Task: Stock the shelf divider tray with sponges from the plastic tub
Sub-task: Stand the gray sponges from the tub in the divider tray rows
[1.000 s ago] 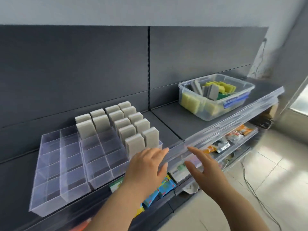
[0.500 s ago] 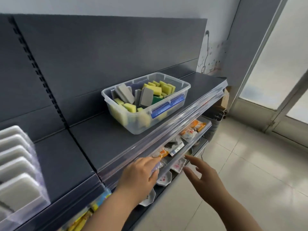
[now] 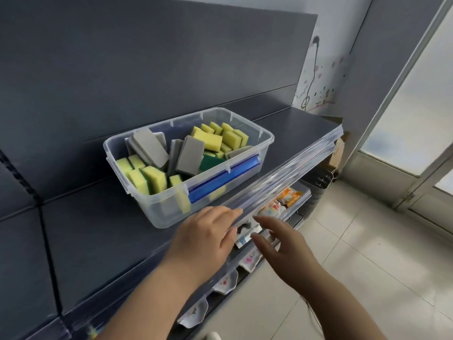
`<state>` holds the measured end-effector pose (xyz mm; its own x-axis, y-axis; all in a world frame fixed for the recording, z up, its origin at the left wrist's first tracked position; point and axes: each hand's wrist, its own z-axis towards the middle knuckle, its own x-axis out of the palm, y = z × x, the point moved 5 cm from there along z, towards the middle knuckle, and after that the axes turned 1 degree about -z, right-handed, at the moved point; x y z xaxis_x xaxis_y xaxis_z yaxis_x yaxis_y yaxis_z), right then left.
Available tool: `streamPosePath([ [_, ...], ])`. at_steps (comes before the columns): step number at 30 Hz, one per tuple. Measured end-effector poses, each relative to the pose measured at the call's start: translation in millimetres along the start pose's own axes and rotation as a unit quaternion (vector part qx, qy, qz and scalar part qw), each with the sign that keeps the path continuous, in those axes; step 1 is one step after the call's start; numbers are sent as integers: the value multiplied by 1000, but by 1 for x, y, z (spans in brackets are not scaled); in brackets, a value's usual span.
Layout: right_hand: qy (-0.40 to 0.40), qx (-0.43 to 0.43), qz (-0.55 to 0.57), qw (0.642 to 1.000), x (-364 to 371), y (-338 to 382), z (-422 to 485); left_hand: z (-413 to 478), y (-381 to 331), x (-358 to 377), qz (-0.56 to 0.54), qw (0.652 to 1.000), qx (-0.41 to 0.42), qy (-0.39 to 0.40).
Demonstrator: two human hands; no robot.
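A clear plastic tub point(image 3: 266, 141) with a blue handle stands on the dark shelf, a little in from its front edge. Inside lie several yellow-and-green sponges point(image 3: 210, 139) and several grey sponges point(image 3: 148, 148), loosely piled. My left hand point(image 3: 203, 238) hovers just in front of the tub's near corner, palm down, fingers loosely spread, holding nothing. My right hand point(image 3: 279, 244) is beside it, past the shelf's front rail, fingers apart and empty. The divider tray is out of view to the left.
A clear plastic rail point(image 3: 289, 168) runs along the shelf's front edge. Lower shelves hold packaged goods point(image 3: 289, 196) and small white dishes point(image 3: 224, 282). A dark back panel rises behind the tub. Tiled floor point(image 3: 367, 253) and a glass door lie to the right.
The view has swung right, away from the divider tray, and closed in on the tub. Both hands have moved right and up toward the tub's near corner, still empty.
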<state>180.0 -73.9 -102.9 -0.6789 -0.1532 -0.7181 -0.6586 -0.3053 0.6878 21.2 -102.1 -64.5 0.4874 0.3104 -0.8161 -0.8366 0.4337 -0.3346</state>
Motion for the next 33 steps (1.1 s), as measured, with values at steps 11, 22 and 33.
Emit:
streamPosePath([
  [11,-35,-78,-41,996,-77,-4,141,140,69,-6,53,997,-14,-47],
  [22,87,-188,-91,974,-66,-18,307,142,137,-3,160,961,-209,-82],
  [33,367,-384,-420,736,34,-14,358,143,121,4,211,903,-355,-117],
])
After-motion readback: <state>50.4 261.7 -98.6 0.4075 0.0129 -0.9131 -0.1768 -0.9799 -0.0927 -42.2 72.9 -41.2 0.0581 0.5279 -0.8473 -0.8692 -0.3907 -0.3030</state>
